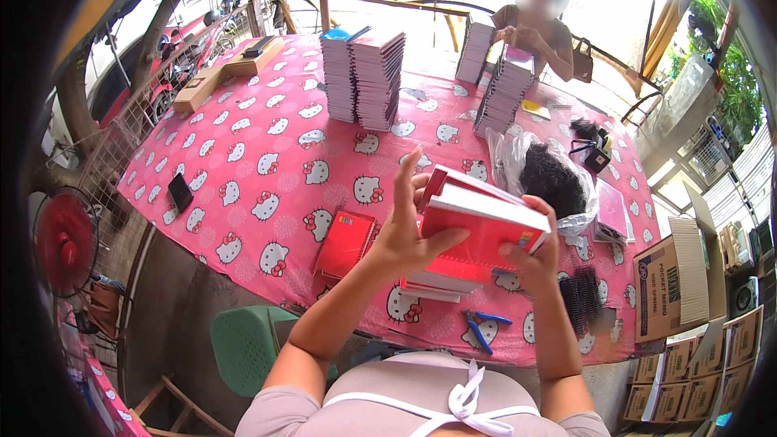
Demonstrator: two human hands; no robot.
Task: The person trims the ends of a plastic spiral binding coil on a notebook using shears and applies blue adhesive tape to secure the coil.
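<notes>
A small stack of red-covered notebooks [486,222] is held up above the table between my two hands. My right hand [534,247] grips its right end, thumb on the front cover and fingers over the far edge. At the left end, my left hand [409,222] has its thumb pressed on the cover; the index finger points up, the others lie along the edge. Beneath them more red notebooks [441,285] lie stacked. Left of these is another red spiral notebook [346,244]. Blue-handled pliers [486,330] rest near the table's front edge.
Tall notebook stacks [376,81] stand on the pink tablecloth [243,170], with others near a person [538,36] across the table. A plastic bag with black coils [554,178], loose black coils [584,299], a phone [180,192] and an open carton [672,275] surround the work.
</notes>
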